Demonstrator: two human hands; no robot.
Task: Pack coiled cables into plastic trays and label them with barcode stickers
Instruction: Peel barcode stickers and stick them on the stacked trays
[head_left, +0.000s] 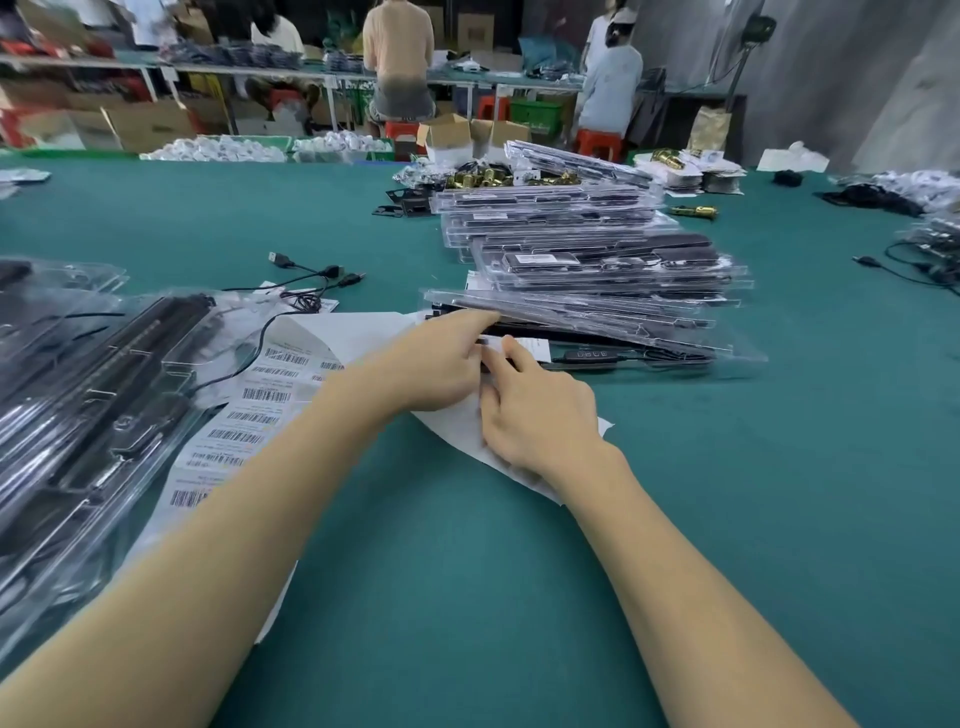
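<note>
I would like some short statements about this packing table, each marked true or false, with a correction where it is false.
1. The barcode sticker sheet lies to the left of the left hand. True.
2. Both hands meet at the near edge of the front plastic tray. True: the right hand is beside the left one, fingers at a small white label.
3. The table is covered in red cloth. False: the cover is green.
4. The packed trays behind the hands form one upright, neat tower. False: the tray stack is slanted and overlapping.
5. Loose black USB cables lie on the table beyond the sticker sheet. True.
</note>
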